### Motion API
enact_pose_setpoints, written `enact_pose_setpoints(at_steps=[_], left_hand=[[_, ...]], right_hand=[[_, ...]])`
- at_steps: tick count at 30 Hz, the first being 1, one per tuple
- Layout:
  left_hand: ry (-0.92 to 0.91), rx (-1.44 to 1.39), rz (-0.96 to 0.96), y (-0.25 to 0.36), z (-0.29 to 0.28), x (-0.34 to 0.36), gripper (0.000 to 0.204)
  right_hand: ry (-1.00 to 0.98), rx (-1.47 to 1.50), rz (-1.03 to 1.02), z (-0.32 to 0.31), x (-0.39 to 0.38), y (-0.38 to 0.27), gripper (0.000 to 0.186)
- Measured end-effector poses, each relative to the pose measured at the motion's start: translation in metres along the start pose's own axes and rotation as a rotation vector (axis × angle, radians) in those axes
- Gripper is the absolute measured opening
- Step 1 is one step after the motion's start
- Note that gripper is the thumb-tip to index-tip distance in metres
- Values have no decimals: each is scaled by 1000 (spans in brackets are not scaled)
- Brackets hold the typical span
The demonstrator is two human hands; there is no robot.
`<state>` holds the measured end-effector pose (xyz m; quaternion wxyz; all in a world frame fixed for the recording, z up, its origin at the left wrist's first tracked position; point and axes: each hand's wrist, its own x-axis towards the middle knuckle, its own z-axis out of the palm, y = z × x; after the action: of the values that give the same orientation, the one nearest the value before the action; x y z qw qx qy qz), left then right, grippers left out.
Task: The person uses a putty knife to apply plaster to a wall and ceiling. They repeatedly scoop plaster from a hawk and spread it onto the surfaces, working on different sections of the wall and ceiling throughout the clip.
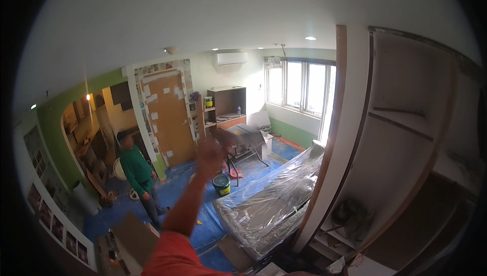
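Note:
My left hand [212, 152] is raised on an outstretched arm in a red sleeve, near the middle of the view. It is smeared by motion, and I cannot make out its fingers or whether they hold anything. From here it overlaps a dark folding table [246, 139] standing further back in the room. Below and beside the forearm a dark bucket [221, 185] sits on the blue floor covering [101, 225]. My right hand is out of view.
A person [138, 172] in a green top stands at left, by a doorway. A plastic-covered piece of furniture [269, 205] lies below right. Tall open shelving [395, 78] rises close on the right. A brown door [170, 119], cabinet [227, 101] and windows [299, 86] line the far side.

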<state>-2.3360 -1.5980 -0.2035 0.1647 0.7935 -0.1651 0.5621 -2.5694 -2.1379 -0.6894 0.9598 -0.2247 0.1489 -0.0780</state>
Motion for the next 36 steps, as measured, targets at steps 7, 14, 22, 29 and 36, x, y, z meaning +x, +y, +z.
enact_pose_setpoints(at_steps=[7, 14, 22, 29, 36], left_hand=[[615, -164, 321, 13, -182, 264, 20], [700, -675, 388, 29, -159, 327, 6], [585, -489, 168, 20, -133, 330, 10], [765, -1014, 328, -17, -116, 322, 29], [619, -1538, 246, -18, -67, 352, 33]], right_hand=[[215, -514, -369, 71, -14, -64, 75], [476, -139, -202, 118, -24, -77, 15], [579, -87, -243, 171, -38, -60, 29], [548, 120, -136, 103, -26, -57, 38], [419, 30, -210, 84, -18, -54, 39]])
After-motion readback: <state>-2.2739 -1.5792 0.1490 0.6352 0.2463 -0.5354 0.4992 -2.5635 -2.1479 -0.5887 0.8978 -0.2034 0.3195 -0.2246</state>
